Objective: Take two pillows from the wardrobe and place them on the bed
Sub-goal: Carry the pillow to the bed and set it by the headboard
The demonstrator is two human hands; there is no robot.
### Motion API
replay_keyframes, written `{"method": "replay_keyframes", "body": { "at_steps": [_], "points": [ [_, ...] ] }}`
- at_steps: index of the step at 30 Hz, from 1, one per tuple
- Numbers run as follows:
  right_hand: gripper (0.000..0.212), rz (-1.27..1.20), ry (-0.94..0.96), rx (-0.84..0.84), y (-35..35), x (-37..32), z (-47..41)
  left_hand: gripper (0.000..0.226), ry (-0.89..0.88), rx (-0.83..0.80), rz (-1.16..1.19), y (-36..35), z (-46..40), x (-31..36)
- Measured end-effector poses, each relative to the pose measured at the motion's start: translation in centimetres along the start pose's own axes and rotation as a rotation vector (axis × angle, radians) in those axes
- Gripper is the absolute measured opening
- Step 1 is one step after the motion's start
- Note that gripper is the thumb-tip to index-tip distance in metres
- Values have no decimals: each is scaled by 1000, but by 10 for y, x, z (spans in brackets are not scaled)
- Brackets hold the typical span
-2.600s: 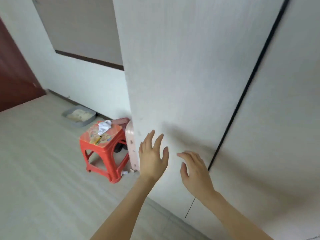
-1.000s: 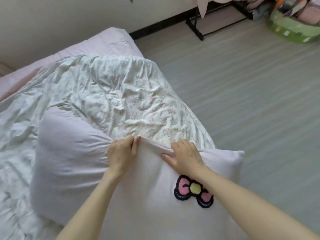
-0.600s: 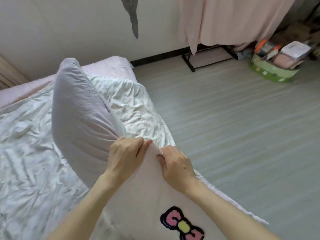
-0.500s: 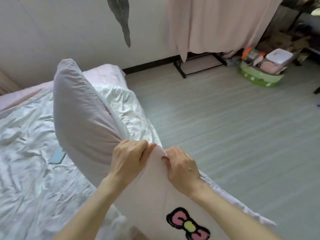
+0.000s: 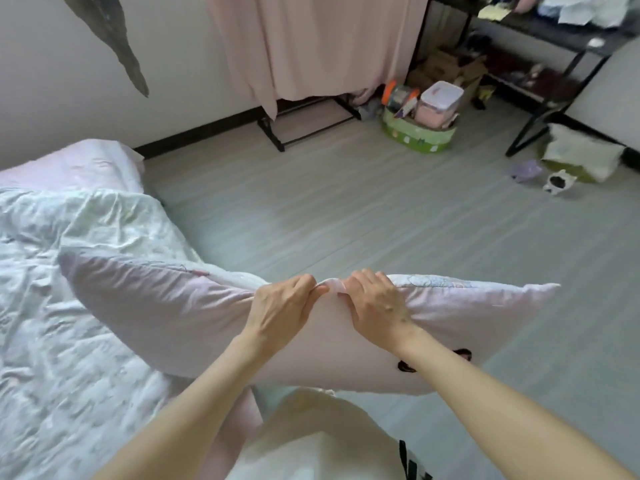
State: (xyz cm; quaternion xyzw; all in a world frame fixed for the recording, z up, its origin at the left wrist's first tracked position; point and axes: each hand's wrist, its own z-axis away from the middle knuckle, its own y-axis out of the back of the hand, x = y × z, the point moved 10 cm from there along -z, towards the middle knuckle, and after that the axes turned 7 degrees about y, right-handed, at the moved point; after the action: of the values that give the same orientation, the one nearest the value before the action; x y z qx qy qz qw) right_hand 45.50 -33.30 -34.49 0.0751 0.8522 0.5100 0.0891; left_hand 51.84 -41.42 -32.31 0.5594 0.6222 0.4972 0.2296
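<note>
Seeing both hands bunched on the top edge of the pillows. Left hand (image 5: pixel 282 308) has fingers curled round a fold of pale pink fabric; right hand (image 5: pixel 375 303) pinches the same edge just beside it, knuckles nearly touching. Two pillows as far as I can tell: left pillow (image 5: pixel 156 306) sticks out over the bed (image 5: pixel 52 358), right pillow (image 5: pixel 467 317) sticks out over the floor (image 5: pixel 346 209), a dark patch on it partly hidden by the right forearm. I can't tell whether each hand holds one pillow or both share one. Left pillow's far corner is near the crumpled floral quilt (image 5: pixel 104 223); contact unclear. Pink curtain (image 5: pixel 311 43) hangs at the far wall, green basket (image 5: pixel 419 136) of clutter on the floor below it, black desk frame (image 5: pixel 540 109) to the right.
</note>
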Motion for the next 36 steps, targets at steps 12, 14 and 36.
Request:
{"method": "replay_keyframes", "body": {
  "at_steps": [12,14,36],
  "points": [
    [21,-266,-47,-167,-137,146,-139,32,38,-334,-155,-150,-157,-160],
    [20,-305,-58,-263,-160,173,-177,35,91,-388,-21,-173,-193,-185],
    [12,-415,296,-182,-365,355,-700,21,468,127,-251,-165,-618,-501]
  ]
}}
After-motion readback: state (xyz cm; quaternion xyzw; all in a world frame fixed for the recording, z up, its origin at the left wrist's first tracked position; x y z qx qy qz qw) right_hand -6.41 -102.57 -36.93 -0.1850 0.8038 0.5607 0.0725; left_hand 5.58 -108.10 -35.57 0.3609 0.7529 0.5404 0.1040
